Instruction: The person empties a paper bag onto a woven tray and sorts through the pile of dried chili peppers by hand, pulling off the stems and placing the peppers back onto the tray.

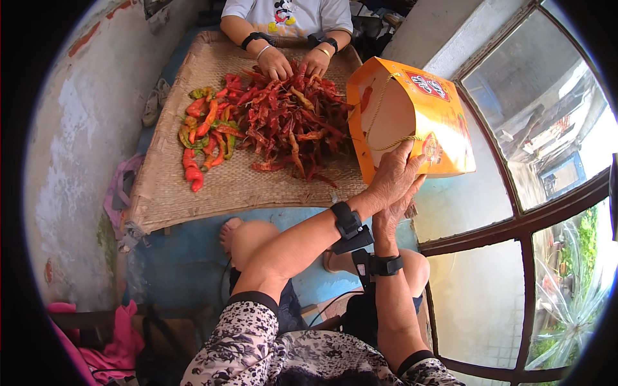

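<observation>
An orange cardboard gift box (444, 122) is tipped on its side over the right edge of the woven tray (193, 206), its mouth turned toward a heap of dried red chilies (290, 122). My left hand (391, 170) grips the box's near edge, close to a yellow rope handle (380, 106). Just below it, my right hand (394, 209) holds the near lower corner from underneath, its fingertips partly hidden. A red chili (366, 98) shows inside the mouth. Fresher red and green peppers (209, 128) lie left of the heap.
Across the tray, another person's two hands (275, 63) are in the heap's far side. A brown-framed window (521, 225) stands close on the right, a worn wall (77, 148) on the left. Pink cloth (119, 341) lies at lower left. My knees are under the tray's near edge.
</observation>
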Available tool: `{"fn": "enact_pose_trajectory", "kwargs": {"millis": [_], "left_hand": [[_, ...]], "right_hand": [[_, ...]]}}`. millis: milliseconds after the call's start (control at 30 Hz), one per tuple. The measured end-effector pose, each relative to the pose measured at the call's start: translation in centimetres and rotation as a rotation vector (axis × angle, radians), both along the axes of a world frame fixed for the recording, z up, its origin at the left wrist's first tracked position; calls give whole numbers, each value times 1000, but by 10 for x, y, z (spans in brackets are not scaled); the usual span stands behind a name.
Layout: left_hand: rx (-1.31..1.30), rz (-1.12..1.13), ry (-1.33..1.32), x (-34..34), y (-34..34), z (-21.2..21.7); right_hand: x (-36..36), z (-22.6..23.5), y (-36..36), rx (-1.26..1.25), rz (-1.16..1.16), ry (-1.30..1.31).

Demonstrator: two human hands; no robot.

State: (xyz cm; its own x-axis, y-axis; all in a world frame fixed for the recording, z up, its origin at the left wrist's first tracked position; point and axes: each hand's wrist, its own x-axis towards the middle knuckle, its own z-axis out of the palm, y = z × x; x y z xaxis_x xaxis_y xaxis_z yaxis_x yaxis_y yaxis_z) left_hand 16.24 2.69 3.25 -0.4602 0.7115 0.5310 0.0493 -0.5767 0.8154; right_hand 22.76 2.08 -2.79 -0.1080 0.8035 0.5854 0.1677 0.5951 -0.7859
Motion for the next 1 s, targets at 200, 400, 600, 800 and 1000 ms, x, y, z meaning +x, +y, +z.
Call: {"fn": "enact_pose_trajectory", "kwargs": {"millis": [200, 400, 600, 800, 1000], "left_hand": [[-20, -120, 217, -2, -8, 0], [-7, -11, 262, -2, -19, -9], [75, 129, 192, 14, -49, -14], [110, 126, 282, -35, -27, 1], [-185, 186, 449, -84, -24, -23]], "right_hand": [[-1, -2, 16, 131, -219, -171], [-7, -7, 36, -17, -19, -1], [19, -26, 31, -178, 127, 65], [-24, 7, 64, -21, 125, 98], [-29, 40, 70, -427, 337, 548]]}}
